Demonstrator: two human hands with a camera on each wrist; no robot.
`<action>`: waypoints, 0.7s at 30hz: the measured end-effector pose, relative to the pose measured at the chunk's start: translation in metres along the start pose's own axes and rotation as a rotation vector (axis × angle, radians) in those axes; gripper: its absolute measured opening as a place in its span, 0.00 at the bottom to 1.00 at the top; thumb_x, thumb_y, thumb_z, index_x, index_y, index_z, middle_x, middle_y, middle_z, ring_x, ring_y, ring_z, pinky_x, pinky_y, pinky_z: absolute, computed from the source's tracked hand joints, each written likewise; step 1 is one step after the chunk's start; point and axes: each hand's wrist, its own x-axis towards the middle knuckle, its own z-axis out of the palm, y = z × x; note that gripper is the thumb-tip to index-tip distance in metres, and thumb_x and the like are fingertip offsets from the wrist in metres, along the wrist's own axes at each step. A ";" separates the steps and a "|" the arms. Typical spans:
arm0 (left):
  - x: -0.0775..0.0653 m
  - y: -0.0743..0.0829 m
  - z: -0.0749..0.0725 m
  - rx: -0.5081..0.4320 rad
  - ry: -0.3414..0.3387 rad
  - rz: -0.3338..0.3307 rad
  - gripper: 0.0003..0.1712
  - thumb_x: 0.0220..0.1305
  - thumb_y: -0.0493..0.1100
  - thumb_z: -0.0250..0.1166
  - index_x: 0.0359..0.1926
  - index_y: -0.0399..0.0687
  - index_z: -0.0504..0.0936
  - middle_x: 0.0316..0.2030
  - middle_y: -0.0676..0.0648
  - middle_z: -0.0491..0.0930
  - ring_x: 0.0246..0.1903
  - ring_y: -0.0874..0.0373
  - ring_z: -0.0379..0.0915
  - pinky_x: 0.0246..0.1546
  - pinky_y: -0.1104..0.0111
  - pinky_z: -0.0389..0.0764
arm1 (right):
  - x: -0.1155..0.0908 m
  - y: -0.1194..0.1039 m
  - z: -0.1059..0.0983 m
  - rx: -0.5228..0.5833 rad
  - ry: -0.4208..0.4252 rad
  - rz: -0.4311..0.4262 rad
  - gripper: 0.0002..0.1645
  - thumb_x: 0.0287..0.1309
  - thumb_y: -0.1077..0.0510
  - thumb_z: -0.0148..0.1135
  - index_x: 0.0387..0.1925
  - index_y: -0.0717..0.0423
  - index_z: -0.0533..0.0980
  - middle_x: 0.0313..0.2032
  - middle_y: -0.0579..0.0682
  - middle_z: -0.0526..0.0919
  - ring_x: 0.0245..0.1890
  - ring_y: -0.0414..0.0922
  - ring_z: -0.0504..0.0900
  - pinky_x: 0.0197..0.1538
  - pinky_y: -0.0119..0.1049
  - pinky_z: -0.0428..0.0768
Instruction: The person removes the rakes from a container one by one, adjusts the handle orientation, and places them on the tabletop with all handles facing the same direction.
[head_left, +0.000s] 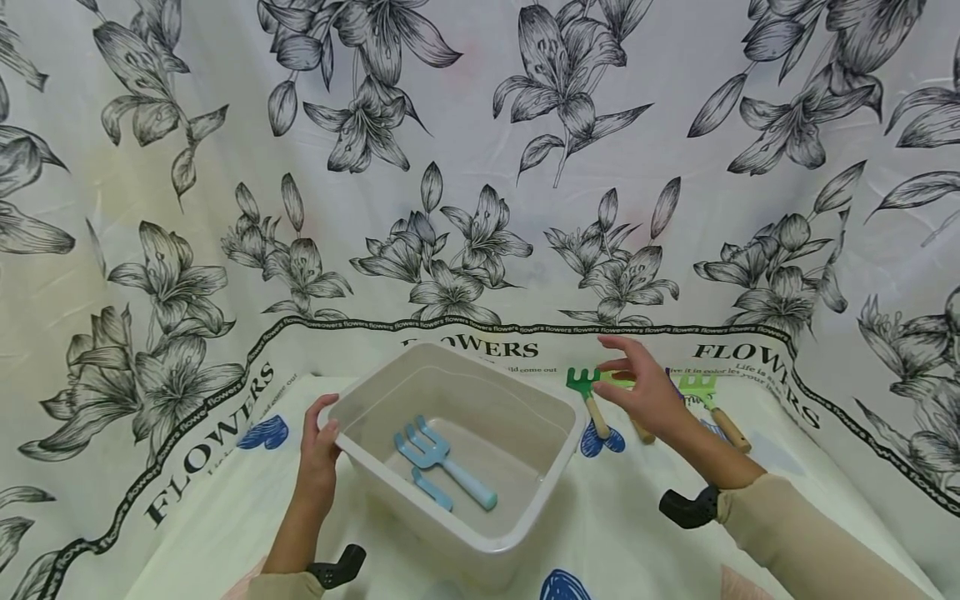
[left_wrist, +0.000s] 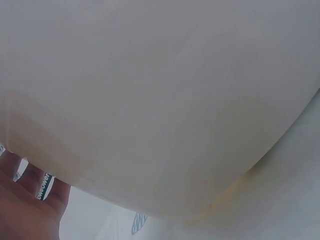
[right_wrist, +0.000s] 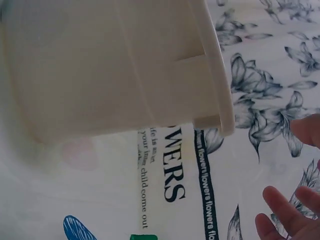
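A beige plastic bin (head_left: 457, 533) stands in the middle of the head view. At its left rim my left hand (head_left: 320, 458) grips the edge with the thumb and fingers; the left wrist view has this hand (left_wrist: 35, 200) beside the outer wall. Inside lie a light blue toy garden fork (head_left: 467, 482) and a smaller light blue piece (head_left: 432, 490), its kind unclear. To the right, my right hand (head_left: 647, 392) is held with fingers apart and nothing between them. It is nearest a green toy fork (head_left: 597, 417) with a wooden handle.
Partly behind the right hand is a light green tool with a wooden handle (head_left: 643, 432). Farther right lies a light green toy rake (head_left: 731, 429). A flower-printed cloth (head_left: 450, 250) rises behind the pale covered surface (head_left: 637, 517), which has blue heart prints.
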 end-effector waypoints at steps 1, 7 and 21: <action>0.000 0.000 0.000 0.002 0.001 -0.003 0.26 0.75 0.48 0.41 0.70 0.49 0.53 0.60 0.47 0.64 0.56 0.52 0.64 0.58 0.69 0.64 | 0.002 -0.002 0.001 0.004 -0.025 -0.011 0.41 0.60 0.59 0.66 0.70 0.54 0.59 0.67 0.58 0.62 0.56 0.57 0.75 0.56 0.57 0.73; -0.001 0.001 0.000 0.008 0.007 -0.006 0.27 0.75 0.49 0.40 0.70 0.49 0.53 0.61 0.48 0.63 0.57 0.52 0.63 0.62 0.63 0.62 | 0.012 -0.019 0.010 0.011 -0.127 -0.078 0.46 0.57 0.58 0.69 0.72 0.50 0.56 0.68 0.58 0.60 0.59 0.58 0.74 0.57 0.60 0.71; 0.000 0.001 0.002 0.034 0.017 0.008 0.26 0.75 0.48 0.40 0.71 0.49 0.53 0.61 0.48 0.64 0.57 0.51 0.64 0.62 0.57 0.61 | 0.031 -0.051 0.036 0.032 -0.280 -0.183 0.50 0.54 0.58 0.70 0.73 0.46 0.54 0.72 0.53 0.54 0.63 0.56 0.70 0.58 0.60 0.69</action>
